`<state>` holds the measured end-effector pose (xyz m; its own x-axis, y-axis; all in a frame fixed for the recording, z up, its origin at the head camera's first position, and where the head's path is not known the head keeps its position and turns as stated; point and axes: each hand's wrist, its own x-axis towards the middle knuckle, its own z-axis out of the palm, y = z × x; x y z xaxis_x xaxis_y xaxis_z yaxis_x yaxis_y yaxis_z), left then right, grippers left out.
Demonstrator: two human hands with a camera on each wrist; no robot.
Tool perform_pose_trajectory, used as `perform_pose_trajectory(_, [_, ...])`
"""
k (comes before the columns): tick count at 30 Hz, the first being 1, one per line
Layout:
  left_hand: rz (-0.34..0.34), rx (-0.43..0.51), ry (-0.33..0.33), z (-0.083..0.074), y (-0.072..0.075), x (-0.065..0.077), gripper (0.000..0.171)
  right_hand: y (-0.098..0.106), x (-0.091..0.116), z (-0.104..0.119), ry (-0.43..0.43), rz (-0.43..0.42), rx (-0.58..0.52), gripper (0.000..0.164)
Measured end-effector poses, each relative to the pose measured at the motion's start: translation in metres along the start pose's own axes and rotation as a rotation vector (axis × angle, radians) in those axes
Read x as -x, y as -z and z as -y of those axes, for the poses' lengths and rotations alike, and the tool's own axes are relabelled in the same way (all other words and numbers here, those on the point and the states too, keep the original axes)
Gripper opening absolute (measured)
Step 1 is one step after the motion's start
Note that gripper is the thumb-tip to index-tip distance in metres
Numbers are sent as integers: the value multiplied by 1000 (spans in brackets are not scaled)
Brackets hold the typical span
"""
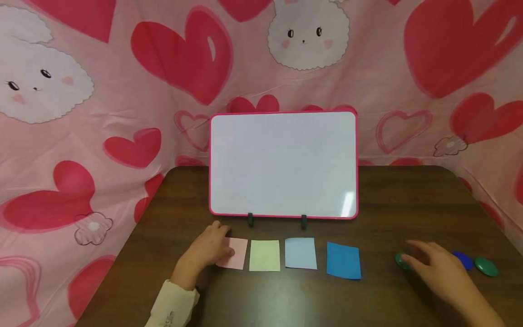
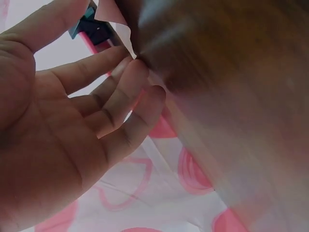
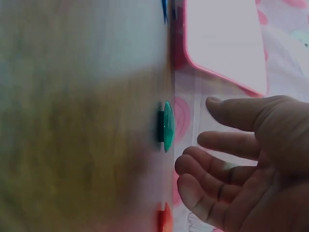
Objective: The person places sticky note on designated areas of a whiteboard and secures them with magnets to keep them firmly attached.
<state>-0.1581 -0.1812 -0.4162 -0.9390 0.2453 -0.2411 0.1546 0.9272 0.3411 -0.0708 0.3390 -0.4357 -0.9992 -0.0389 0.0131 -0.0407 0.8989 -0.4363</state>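
My left hand (image 1: 210, 245) is at the left edge of a pink sticky note (image 1: 239, 254), its thumb over the paper. In the left wrist view the fingers are loosely bent beside the note's lifted edge (image 2: 113, 14); the thumb tip is out of sight. My right hand (image 1: 441, 268) hovers by a round green magnet (image 1: 402, 261), thumb and fingers spread. The right wrist view shows that green magnet (image 3: 168, 126) on the table, apart from the fingertips. A red magnet (image 3: 166, 220) lies lower there, and the hand hides it in the head view.
Light green (image 1: 264, 255), pale blue (image 1: 300, 253) and blue (image 1: 343, 260) sticky notes lie in a row. Behind them a pink-framed whiteboard (image 1: 283, 165) stands on black feet (image 1: 303, 221). A blue magnet (image 1: 463, 260) and another green magnet (image 1: 486, 266) lie at the right.
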Motion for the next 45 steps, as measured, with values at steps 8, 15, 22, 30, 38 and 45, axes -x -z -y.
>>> perform_pose_trajectory(8, [-2, -29, 3, -2, -2, -4, 56, -8, 6, -6, -46, 17, -14, 64])
perform_pose_trajectory(15, [9, -54, 24, -2, -2, -5, 57, -20, 7, -8, -63, -25, -3, 71])
perform_pose_trajectory(22, [9, -72, 50, -1, -1, -3, 57, -32, 13, -13, -31, -173, -5, 70])
perform_pose_trajectory(30, [-24, -61, 69, 1, 1, 1, 54, -37, 13, -13, 6, -207, 13, 65])
perform_pose_trajectory(38, [-15, -41, 81, 5, -1, -1, 38, -36, 11, -11, -5, -159, 22, 67])
perform_pose_trajectory(45, [3, -23, 77, 8, 0, -2, 37, -35, 8, -10, -41, -122, 25, 64])
